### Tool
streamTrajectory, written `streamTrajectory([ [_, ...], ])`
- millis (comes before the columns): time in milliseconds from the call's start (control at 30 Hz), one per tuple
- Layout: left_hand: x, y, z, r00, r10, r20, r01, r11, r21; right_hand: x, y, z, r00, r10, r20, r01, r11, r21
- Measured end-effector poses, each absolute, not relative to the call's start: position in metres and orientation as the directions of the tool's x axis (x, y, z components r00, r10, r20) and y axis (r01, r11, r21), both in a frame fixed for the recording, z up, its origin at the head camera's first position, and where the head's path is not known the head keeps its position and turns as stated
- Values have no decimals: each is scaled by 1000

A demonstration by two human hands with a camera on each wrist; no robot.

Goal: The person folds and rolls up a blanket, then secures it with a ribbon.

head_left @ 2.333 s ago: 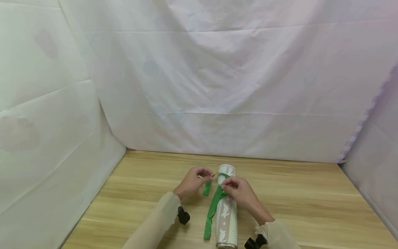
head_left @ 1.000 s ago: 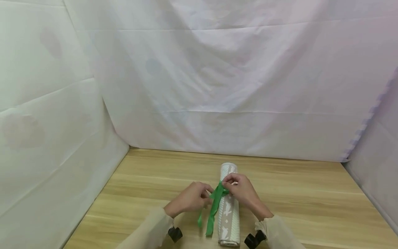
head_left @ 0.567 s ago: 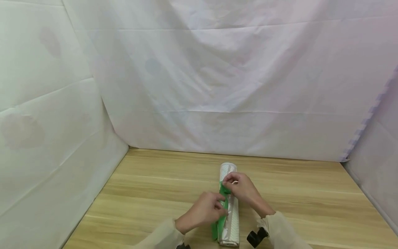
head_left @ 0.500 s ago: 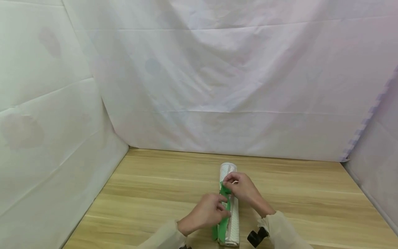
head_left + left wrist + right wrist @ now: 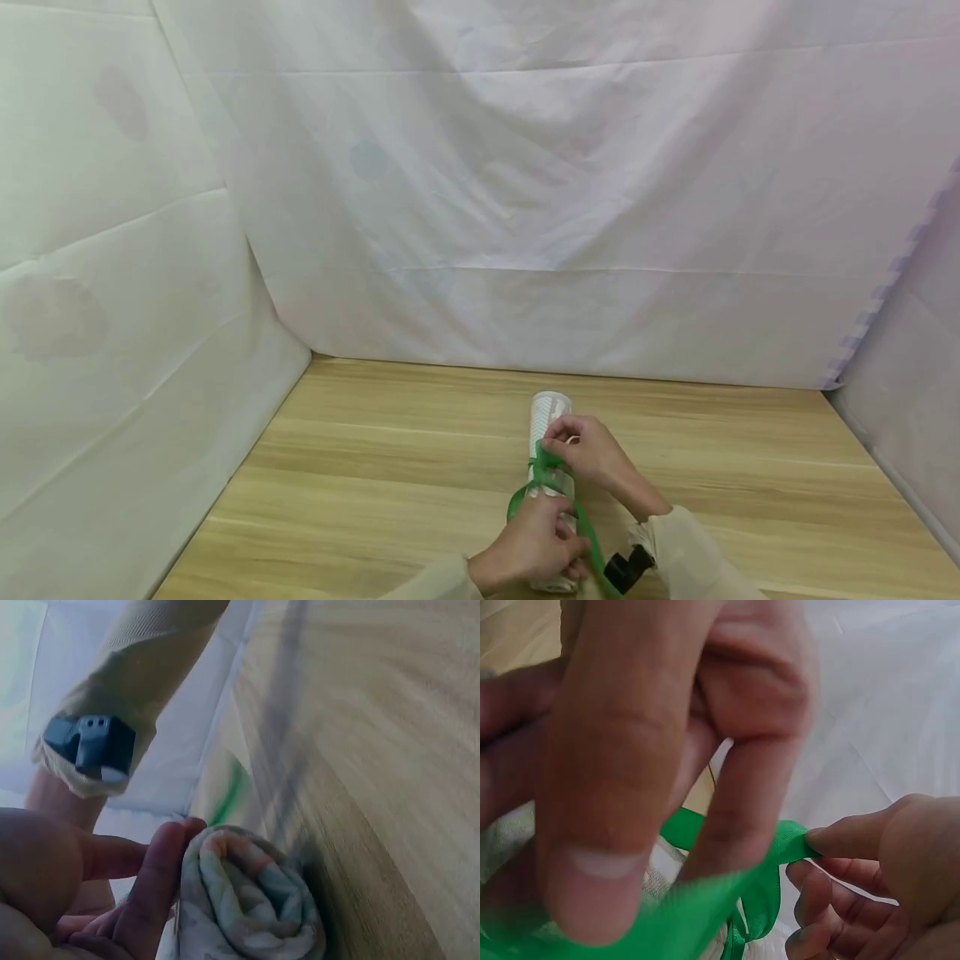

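A rolled, patterned cloth (image 5: 541,422) lies lengthwise on the table, with a green ribbon (image 5: 541,473) tied around it. My right hand (image 5: 592,454) pinches the ribbon near the knot; its thumb and finger grip shows in the right wrist view (image 5: 885,847). Low over the near part of the roll, my left hand (image 5: 536,537) has the ribbon running between its thumb and fingers. One blurred green length passes behind the left thumb (image 5: 604,900) in the right wrist view. A tail trails off to the roll's right. The left wrist view shows the spiral end of the roll (image 5: 251,900).
The wood-grain table (image 5: 375,450) stretches out around the roll. White cloth sheets (image 5: 562,208) hang behind it and along both sides. Black wrist camera (image 5: 628,571) sits on the right sleeve, close to the ribbon tail.
My left hand has moved from left of the roll to over its near part. A ribbon length has swung across to the right side. The right hand keeps its pinch, almost in place.
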State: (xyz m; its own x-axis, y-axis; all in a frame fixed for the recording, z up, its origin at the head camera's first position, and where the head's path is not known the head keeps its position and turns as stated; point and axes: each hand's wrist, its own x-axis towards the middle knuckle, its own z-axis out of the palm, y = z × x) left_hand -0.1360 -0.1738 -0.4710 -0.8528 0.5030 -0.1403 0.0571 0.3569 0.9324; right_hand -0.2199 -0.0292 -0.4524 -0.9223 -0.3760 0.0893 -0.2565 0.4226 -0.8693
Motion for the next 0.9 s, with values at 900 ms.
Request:
streamTrajectory([
  [900, -177, -221, -443, -918, 397, 19, 194, 405, 893, -220, -27, -455, -914, -395, 95, -268, 411, -871],
])
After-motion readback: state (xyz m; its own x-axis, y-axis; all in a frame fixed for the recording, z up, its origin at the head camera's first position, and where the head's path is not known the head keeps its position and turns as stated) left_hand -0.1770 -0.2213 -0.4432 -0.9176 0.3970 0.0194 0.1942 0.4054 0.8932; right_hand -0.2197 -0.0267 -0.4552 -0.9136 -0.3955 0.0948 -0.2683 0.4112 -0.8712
